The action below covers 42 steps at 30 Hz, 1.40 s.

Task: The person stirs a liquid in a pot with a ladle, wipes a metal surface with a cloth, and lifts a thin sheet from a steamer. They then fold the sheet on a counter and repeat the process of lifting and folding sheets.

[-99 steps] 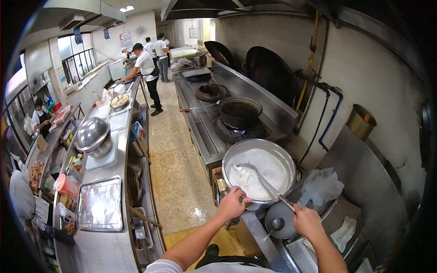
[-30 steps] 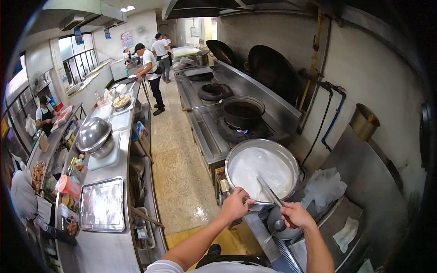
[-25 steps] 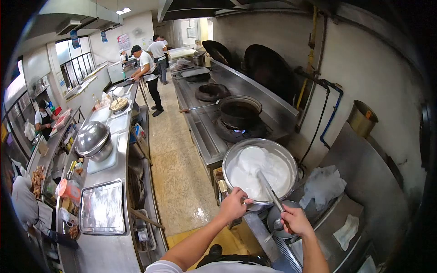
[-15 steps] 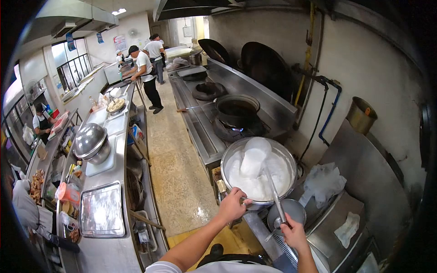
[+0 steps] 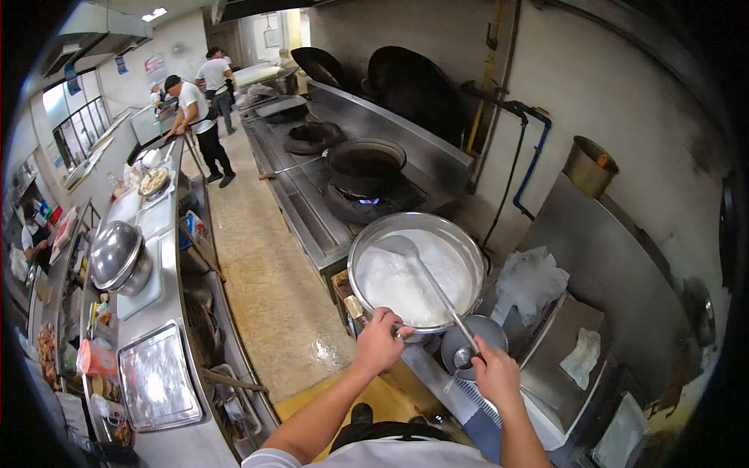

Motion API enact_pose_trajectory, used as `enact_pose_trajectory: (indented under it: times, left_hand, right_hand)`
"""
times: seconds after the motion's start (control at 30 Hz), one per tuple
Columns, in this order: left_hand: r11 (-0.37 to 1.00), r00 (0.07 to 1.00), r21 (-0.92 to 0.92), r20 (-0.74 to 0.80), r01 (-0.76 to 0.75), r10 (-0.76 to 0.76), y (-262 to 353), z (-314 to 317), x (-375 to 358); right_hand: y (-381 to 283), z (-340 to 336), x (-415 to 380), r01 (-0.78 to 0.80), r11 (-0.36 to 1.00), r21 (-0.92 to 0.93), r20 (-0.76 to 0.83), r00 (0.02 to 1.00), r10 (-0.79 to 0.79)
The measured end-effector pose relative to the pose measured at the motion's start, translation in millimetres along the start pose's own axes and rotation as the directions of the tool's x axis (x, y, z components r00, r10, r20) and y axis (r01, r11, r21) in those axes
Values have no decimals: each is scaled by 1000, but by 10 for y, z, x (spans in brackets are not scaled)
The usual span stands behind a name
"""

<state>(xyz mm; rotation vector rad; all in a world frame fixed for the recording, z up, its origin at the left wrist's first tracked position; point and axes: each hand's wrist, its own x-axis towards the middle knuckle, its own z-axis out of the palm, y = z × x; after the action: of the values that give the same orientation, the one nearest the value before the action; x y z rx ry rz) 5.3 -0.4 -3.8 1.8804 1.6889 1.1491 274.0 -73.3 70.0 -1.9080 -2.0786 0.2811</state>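
Note:
A large metal bowl holds a white, foamy mixture. My left hand is closed on its near rim. With my right hand I grip the long metal handle of a ladle, which slants across the bowl. The ladle's round head lies at the surface of the white mixture, towards the far left side. Below the bowl, close to my right hand, sits a grey metal pan, partly hidden by the handle and hand.
A dark wok stands over a blue flame beyond the bowl. Plastic sheeting lies to the right. On the left counter are a metal tray and a domed metal bowl. A co-worker stands farther up the aisle.
The ladle's head, earlier raised with white mixture spilling from it, has come down into the bowl. My left hand stays at the rim. The whole view has shifted.

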Motion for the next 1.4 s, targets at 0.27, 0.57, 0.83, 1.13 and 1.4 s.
enact_pose_trajectory:
  times: [0.27,0.57,0.83,1.13,1.4]
  left_hand:
    - [995,998,-80,-47,-56,52,-150,89,-2]
    - [976,988,-183,-126,-116,93,211,42,-299]
    - [889,879,-441,366,-123,304,1432,1090,-1101]
    - [920,680,-376,646,-114,348,2278,2356,-1776]
    - [980,726,-186,683,70,78,2306,2325,-2141]
  right_hand:
    - [-365,-241,428,-1,997,-72,36,999,4]
    - [-145,-117,30,109,958,264,-176,982,-63]
    - [1534,-103,-997,-208,898,388,-231,921,314]
    - [4120,-898,-836,-746,593,303,-157,575,803]
    - [4851,-448,-207,-775,529,347,-161,506,847]
